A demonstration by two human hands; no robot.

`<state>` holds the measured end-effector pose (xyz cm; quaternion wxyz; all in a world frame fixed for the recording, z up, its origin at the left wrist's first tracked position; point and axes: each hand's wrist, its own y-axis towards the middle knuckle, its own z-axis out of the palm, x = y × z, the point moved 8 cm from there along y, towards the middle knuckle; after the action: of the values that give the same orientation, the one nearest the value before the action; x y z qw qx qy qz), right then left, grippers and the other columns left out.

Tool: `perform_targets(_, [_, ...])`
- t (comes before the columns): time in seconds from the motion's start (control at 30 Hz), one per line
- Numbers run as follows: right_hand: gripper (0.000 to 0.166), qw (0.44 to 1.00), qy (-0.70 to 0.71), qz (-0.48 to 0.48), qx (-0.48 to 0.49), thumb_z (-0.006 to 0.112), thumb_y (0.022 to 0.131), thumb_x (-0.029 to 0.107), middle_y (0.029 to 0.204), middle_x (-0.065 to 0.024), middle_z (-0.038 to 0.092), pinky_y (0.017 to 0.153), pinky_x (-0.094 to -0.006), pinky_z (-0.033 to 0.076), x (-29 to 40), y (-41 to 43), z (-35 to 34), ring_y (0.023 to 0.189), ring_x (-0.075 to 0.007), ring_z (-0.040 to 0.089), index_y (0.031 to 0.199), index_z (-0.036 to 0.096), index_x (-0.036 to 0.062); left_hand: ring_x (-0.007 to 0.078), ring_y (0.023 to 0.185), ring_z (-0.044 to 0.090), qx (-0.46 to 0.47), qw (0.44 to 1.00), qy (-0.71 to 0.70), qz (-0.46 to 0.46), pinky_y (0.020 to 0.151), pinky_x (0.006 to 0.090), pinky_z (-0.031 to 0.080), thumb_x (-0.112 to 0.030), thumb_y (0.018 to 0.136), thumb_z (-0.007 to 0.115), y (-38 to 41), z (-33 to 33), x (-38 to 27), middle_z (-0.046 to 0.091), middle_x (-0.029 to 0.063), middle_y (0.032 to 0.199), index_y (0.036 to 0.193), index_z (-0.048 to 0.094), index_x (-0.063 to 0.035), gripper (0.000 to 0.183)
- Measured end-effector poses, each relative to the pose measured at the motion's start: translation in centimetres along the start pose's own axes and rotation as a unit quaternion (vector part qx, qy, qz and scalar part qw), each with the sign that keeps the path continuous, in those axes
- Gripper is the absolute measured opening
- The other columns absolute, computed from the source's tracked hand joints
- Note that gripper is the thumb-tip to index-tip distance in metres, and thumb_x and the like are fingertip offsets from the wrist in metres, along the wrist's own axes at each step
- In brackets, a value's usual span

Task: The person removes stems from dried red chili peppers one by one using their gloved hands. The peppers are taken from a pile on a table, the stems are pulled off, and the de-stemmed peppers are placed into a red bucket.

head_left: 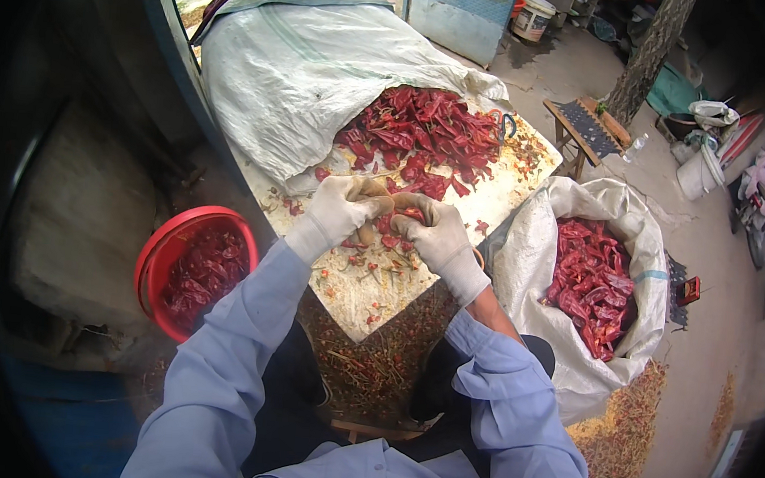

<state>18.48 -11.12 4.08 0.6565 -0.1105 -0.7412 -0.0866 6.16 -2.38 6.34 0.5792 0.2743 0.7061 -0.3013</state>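
Both my hands wear pale work gloves and meet over the near part of a light board. My right hand is closed around a dried red chili pepper. The fingers of my left hand are pinched at the pepper's left end; whether they grip a stem is hidden. Just beyond lies a heap of dried red chilies, spilling from the mouth of a large white woven sack. Scissors with dark handles lie at the heap's right edge. Stems and small bits are scattered on the board.
A red plastic bucket with chilies stands at the left. An open white woven sack of chilies stands at the right. Beyond it are a low folding stool and a tree trunk. Stem debris covers part of the floor.
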Motion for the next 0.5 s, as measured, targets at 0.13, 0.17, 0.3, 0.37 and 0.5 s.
perform_targets(0.13, [0.035, 0.994, 0.099, 0.04, -0.025, 0.067, 0.092, 0.007, 0.091, -0.0092, 0.071, 0.061, -0.0256, 0.055, -0.7, 0.1, -0.4, 0.076, -0.0123, 0.069, 0.124, 0.062, -0.0052, 0.0131, 0.06, 0.068, 0.007, 0.998, -0.062, 0.026, 0.05, 0.0234, 0.052, -0.014, 0.096, 0.065, -0.6, -0.7, -0.7, 0.068, 0.007, 0.075, 0.113, 0.067, 0.006, 0.026])
perform_targets(0.17, [0.034, 0.991, 0.113, 0.06, -0.03, 0.067, 0.093, 0.007, 0.09, -0.0087, 0.071, 0.059, -0.025, 0.055, -1.0, 0.1, -0.5, 0.073, -0.0123, 0.069, 0.124, 0.062, -0.0039, 0.0128, 0.064, 0.068, 0.012, 0.995, -0.079, 0.056, 0.053, 0.0233, 0.053, -0.013, 0.095, 0.066, -0.7, -0.9, -1.2, 0.069, 0.007, 0.078, 0.114, 0.067, 0.0057, 0.026])
perform_targets(0.3, [0.033, 0.982, 0.163, 0.089, -0.021, 0.067, 0.094, 0.01, 0.087, -0.0066, 0.071, 0.053, -0.0235, 0.052, -1.4, 0.1, -0.4, 0.065, -0.0124, 0.068, 0.126, 0.062, 0.0003, 0.0111, 0.077, 0.068, 0.032, 0.995, -0.046, 0.083, 0.066, 0.0225, 0.054, -0.009, 0.092, 0.07, -0.6, -0.8, -1.3, 0.072, 0.0061, 0.091, 0.114, 0.069, 0.005, 0.025])
perform_targets(0.37, [0.034, 0.98, 0.174, 0.092, -0.016, 0.068, 0.094, 0.011, 0.086, -0.0054, 0.07, 0.053, -0.0231, 0.051, -1.4, 0.0, -0.1, 0.063, -0.0117, 0.067, 0.126, 0.063, 0.0016, 0.0108, 0.076, 0.067, 0.01, 0.993, -0.031, 0.11, 0.069, 0.0222, 0.053, -0.007, 0.091, 0.072, -0.6, -0.9, -1.4, 0.072, 0.0055, 0.092, 0.112, 0.069, 0.0047, 0.024])
perform_targets(0.5, [0.035, 0.982, 0.171, 0.082, 0.018, 0.072, 0.092, 0.014, 0.084, -0.0034, 0.07, 0.054, -0.023, 0.051, -0.7, -0.3, 0.8, 0.063, -0.0092, 0.064, 0.124, 0.064, 0.0023, 0.0104, 0.076, 0.064, -0.019, 0.987, 0.012, 0.162, 0.071, 0.0233, 0.051, -0.004, 0.089, 0.072, -0.9, -1.1, -2.0, 0.071, 0.005, 0.09, 0.104, 0.071, 0.0044, 0.017])
